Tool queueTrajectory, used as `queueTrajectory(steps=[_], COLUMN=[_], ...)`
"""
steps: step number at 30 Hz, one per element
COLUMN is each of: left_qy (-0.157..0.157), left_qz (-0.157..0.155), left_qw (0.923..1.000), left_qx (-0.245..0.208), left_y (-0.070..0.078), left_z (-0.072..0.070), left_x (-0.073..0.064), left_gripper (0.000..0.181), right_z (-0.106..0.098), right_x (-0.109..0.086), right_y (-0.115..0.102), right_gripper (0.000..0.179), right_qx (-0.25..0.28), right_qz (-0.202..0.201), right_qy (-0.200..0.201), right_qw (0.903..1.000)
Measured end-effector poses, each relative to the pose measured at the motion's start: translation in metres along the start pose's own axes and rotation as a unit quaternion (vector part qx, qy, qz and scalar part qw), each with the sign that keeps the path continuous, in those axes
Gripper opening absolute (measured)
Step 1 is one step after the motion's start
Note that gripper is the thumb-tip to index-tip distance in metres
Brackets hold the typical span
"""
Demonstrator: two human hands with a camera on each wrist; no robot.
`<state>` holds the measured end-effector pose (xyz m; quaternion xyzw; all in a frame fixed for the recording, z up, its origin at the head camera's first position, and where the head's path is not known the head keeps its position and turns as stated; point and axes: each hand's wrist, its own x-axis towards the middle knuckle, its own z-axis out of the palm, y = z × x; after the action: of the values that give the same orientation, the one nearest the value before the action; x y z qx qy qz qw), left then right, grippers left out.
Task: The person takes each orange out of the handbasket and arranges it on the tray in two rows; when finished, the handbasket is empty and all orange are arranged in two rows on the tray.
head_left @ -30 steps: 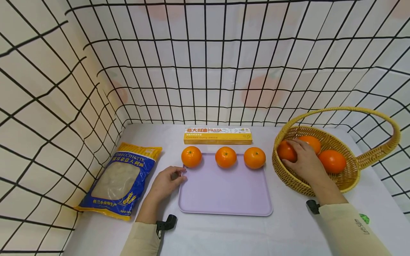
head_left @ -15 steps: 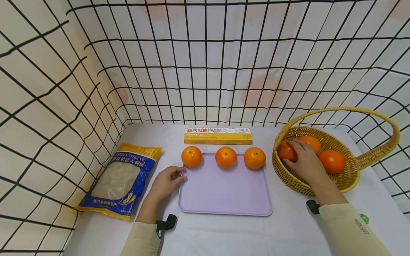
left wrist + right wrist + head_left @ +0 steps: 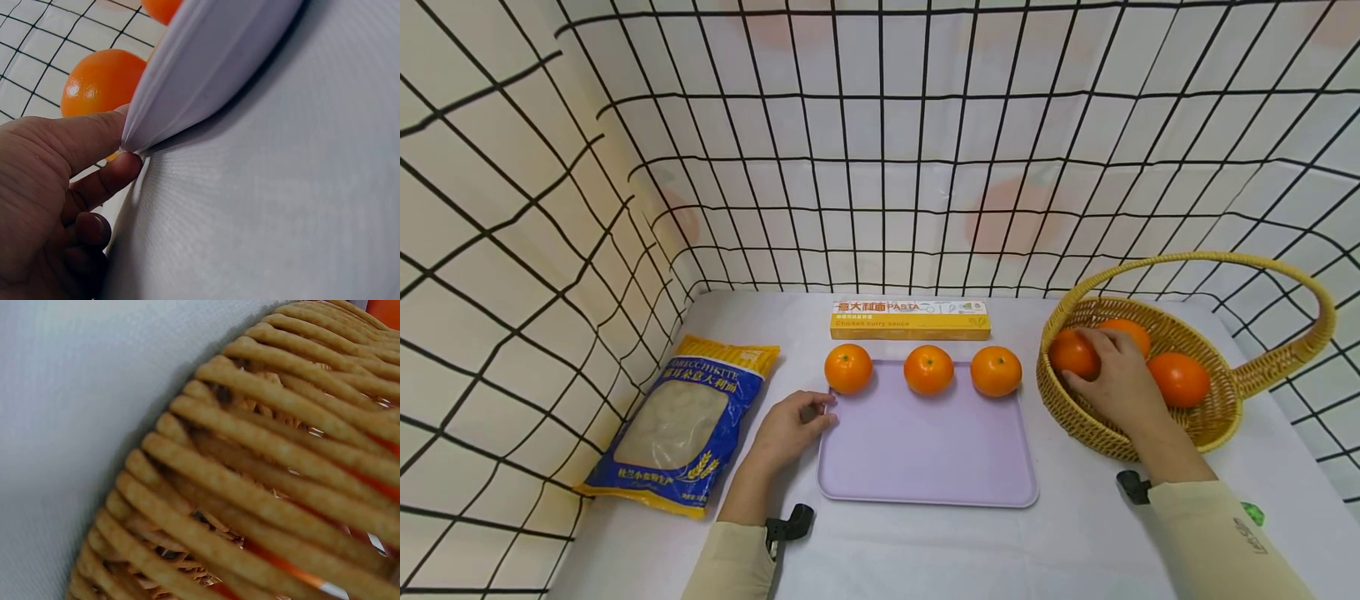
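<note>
A black wire grid (image 3: 882,97) rises on three sides of a white-covered table (image 3: 925,554), before a pale backdrop (image 3: 902,129) with faint pink patches (image 3: 998,230).

Head view downward, wrists close; basket (image 3: 1078,423) in two

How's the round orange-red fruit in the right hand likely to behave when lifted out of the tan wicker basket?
The round orange-red fruit would probably roll if set down loose, given its rounded shape. Its smooth-looking skin may be slightly slippery, though the right hand's thumb and fingers reach round it. It likely keeps its shape: no dent shows on the visible side.
</note>
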<state>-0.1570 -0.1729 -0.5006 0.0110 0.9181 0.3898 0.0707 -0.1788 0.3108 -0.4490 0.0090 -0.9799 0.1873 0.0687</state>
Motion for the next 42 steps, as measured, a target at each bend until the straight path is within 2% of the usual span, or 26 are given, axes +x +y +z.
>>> queueTrajectory(steps=[11,21,32,36,42], left_qy=[0.004,0.010,0.003,0.003,0.004], left_qz=[0.004,0.013,0.001,0.000,0.006], left_qw=[1.0000,0.9999,1.0000,1.0000,1.0000], left_qx=[0.000,-0.001,-0.007,-0.007,-0.007], left_y=[0.001,0.001,0.001,0.001,0.000], left_z=[0.000,0.000,0.000,0.000,0.001], left_x=[-0.001,-0.001,-0.001,-0.001,-0.001], left_gripper=[0.027,0.028,0.027,0.027,0.028], right_z=[-0.007,-0.020,-0.035,-0.035,-0.030], right_x=[-0.009,-0.028,-0.051,-0.056,-0.062], right_y=[0.000,-0.005,-0.022,-0.028,-0.040], right_gripper=[0.080,0.081,0.088,0.089,0.087], right_qx=[0.033,0.061,0.089,0.108,0.143], right_qz=[0.029,0.033,0.056,0.046,-0.001], right_qy=[0.031,0.054,0.052,0.057,0.079], right_qw=[0.9986,0.9962,0.9931,0.9914,0.9866])
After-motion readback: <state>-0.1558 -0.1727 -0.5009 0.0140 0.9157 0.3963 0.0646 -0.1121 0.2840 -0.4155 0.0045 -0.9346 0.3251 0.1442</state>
